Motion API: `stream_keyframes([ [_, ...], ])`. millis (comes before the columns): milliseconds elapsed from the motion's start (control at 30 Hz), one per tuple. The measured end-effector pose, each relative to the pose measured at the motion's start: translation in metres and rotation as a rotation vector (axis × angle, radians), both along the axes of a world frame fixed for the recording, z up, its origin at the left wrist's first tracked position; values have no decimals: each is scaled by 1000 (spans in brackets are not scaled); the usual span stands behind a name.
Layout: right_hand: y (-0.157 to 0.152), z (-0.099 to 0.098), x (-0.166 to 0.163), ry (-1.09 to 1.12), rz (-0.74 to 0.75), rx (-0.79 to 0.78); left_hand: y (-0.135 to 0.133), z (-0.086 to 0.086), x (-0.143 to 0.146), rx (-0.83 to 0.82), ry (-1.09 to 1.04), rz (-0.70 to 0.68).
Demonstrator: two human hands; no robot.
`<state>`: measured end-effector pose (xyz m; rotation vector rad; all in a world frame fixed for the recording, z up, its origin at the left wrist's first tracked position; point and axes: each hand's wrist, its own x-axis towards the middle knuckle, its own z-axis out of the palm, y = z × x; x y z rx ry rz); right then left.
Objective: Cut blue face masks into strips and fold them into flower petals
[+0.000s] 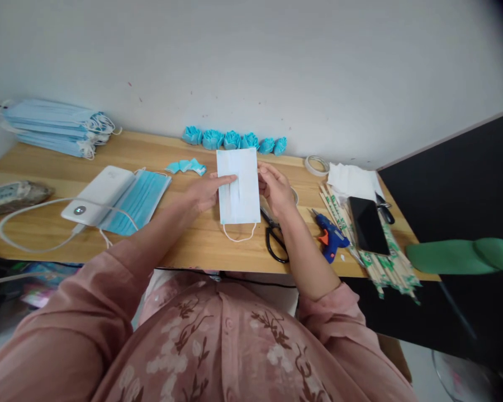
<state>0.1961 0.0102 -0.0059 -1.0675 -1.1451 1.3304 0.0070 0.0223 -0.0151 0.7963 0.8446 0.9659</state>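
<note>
A face mask (243, 195) is held upright above the desk, its white side toward me and one ear loop hanging from the lower edge. My left hand (209, 188) grips its left edge, thumb lying across the front and fingers behind. At the upper right edge, my right hand (275, 187) pinches the mask between thumb and fingers. Black-handled scissors (275, 237) lie beneath my right forearm, partly covered. Behind the mask, a row of blue folded flowers (212, 139) stands along the wall. Cut blue mask pieces (186, 166) lie left of them.
A stack of masks (58, 127) sits back left, near a white power bank (103, 192) with a cable and a blue mask (138, 201). On the right lie a blue glue gun (330, 234), a tape roll (317, 165), a phone (368, 225), wrapped chopsticks (392, 271) and a green bottle (456, 255).
</note>
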Motion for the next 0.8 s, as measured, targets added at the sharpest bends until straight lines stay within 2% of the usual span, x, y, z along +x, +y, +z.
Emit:
stream_keyframes([
  [167,0,1,0,-29,42,-43,4,8,-8,103,71,114],
  [300,0,-8,-2,-137,44,62,2,11,-6,132,71,158],
  [433,5,-21,-1,-223,15,146,-3,5,1,148,9,112],
  [533,7,-21,1,-309,-31,177,-5,-2,1,162,47,130],
  [633,0,0,8,-504,-134,252,-2,-6,-6,158,87,219],
  [700,-12,24,16,-777,-194,364,2,-7,-12,161,87,284],
  [800,-43,56,31,-1129,-130,434,6,-7,-18,143,85,336],
])
